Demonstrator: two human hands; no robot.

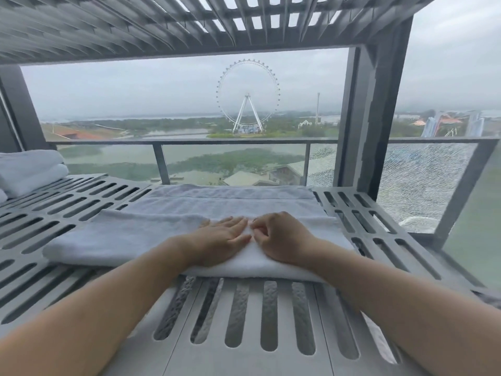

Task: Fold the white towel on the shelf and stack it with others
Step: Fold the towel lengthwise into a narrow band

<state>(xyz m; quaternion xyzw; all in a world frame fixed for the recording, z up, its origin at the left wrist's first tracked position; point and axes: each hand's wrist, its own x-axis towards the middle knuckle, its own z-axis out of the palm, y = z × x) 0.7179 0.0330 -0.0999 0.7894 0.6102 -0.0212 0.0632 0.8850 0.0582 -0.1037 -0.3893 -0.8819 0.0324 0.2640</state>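
Observation:
A white towel (pixel 130 237) lies partly folded across the grey slotted shelf (pixel 271 316), its near part doubled over in a thick band and its far part spread flat toward the railing. My left hand (pixel 222 238) rests flat on the folded band with straight fingers. My right hand (pixel 282 237) sits beside it on the same band, fingers curled, fingertips pinching the towel's fold at the middle. A stack of folded white towels (pixel 29 172) sits at the far left of the shelf.
A second slotted shelf (pixel 189 20) hangs overhead. A dark post (pixel 374 118) stands at the right rear corner. Beyond the shelf runs a glass railing (pixel 244 143), cracked in the right panel. Bare slotted shelf surface extends left and right of the towel.

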